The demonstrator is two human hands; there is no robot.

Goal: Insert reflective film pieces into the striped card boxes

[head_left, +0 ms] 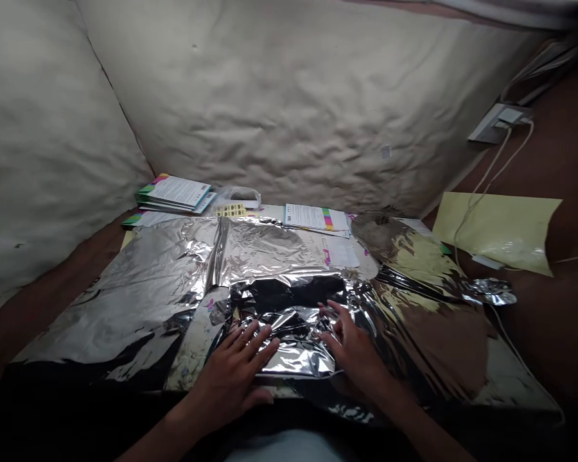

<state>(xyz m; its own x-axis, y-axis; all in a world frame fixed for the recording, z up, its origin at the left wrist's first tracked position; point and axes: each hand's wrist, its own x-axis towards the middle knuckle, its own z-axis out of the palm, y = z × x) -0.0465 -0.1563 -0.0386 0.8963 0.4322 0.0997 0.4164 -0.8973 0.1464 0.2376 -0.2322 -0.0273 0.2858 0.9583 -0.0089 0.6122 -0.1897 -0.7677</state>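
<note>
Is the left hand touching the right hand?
Apart. The head view shows the left hand and the right hand with a stretch of shiny silver foil plainly visible between them.

On the table [187, 362], a foil piece [298, 356] lies at the near middle, the left hand [241, 362] at its left side, the right hand [351, 346] at its right. Large foil sheets spread left [125, 301] and right; another foil length [270, 250] lies behind. Along the far side, left to right: stacked cards [176, 192], a sticker sheet [230, 210], more cards [306, 217]. Far right, a paper sheet [505, 221] sits below a socket [486, 127].
</note>
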